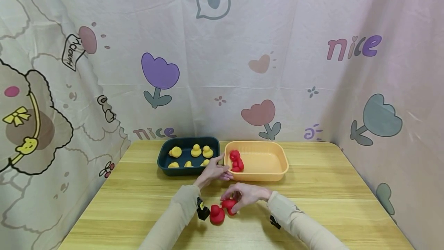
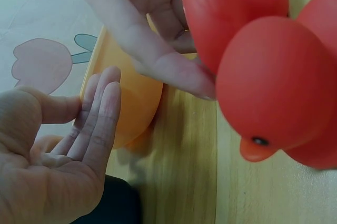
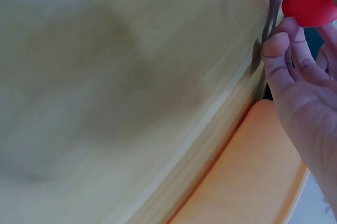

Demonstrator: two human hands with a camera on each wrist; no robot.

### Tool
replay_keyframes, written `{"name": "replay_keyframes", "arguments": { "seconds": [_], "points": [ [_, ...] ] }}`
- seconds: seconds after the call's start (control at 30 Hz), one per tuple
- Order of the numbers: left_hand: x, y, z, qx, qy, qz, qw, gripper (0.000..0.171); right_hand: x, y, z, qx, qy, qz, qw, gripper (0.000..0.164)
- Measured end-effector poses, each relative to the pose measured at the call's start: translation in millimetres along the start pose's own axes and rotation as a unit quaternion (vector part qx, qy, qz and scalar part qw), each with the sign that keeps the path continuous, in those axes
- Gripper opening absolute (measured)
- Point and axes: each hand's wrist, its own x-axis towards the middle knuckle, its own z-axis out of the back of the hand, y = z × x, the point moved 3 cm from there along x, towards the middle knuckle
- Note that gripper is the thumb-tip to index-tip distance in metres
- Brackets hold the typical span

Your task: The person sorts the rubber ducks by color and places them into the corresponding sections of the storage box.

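Note:
My right hand [image 1: 247, 193] pinches a red rubber duck [image 1: 228, 205] between thumb and fingers, low over the table in front of the orange tray [image 1: 258, 176]. Another red duck [image 1: 217, 216] sits on the table just left of it and looms large in the left wrist view, its orange beak showing. My left hand [image 1: 213, 171] is at the orange tray's left front corner, thumb and straight fingers [image 2: 102, 113] against its side. Red ducks [image 1: 237, 164] lie together at the left end inside that tray. In the right wrist view the held duck [image 3: 310, 6] is partly cut off.
A dark blue tray [image 1: 180, 172] holding several yellow ducks [image 1: 195, 150] stands left of the orange one, close beside it. Both are near the back edge of the wooden table [image 1: 319, 188]. A printed curtain [image 1: 298, 22] hangs behind and to the sides.

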Motion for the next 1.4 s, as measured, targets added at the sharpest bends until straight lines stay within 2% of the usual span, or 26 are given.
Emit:
{"name": "replay_keyframes", "arguments": {
  "seconds": [0.13,0.6,0.9,1.4],
  "points": [
    [-0.6,-0.2,-0.3,-0.001,0.001,-0.002,1.0,0.071,-2,0,1,-0.007,-0.008,-0.002,1.0,0.046],
    [-0.5,0.1,-0.1,-0.001,-0.005,0.002,1.0,0.07,-13,2,10,0.049,-0.03,-0.007,0.998,0.048],
    [-1.4,-0.5,0.3,0.0,-0.002,-0.005,1.0,0.07,-19,2,15,0.124,-0.053,0.0,0.991,0.051],
    [-1.5,0.8,1.7,0.005,0.003,-0.008,0.9999,0.069,-30,3,31,0.16,-0.117,0.0,0.98,0.049]
  ]
}}
